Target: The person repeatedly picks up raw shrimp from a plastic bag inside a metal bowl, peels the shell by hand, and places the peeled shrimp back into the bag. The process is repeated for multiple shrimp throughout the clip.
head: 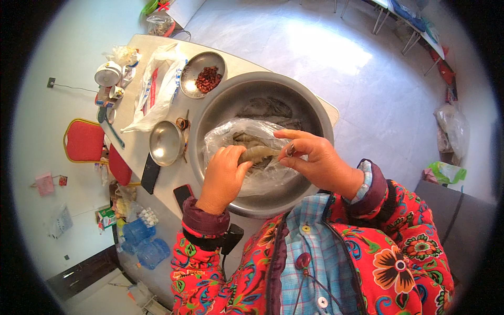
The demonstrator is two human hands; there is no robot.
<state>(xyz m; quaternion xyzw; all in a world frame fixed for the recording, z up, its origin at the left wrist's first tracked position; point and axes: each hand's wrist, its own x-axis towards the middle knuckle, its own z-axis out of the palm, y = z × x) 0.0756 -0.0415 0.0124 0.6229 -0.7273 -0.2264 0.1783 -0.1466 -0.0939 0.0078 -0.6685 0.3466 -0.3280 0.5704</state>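
Note:
My left hand point(223, 175) holds a raw grey-green shrimp point(260, 153) between thumb and fingers, above a clear plastic bag point(220, 136). At the shrimp's other end, my right hand point(319, 159) pinches a small dark, shiny object point(290, 150); what it is cannot be made out. The right index finger is raised and stretched to the left. More shrimp point(245, 138) lie inside the opened bag, partly hidden by my hands. The bag rests in a large grey metal basin point(323, 130), where dark, wet-looking material point(267, 107) lies against the far side.
A metal bowl with reddish-brown pieces point(208, 80) and a second metal bowl point(166, 143) stand left of the basin. On the table point(136, 155) are a white plastic bag point(159, 86), a black phone-like slab point(150, 174), a phone point(183, 193) and a small fan point(108, 74). Red chairs point(84, 140) stand beyond.

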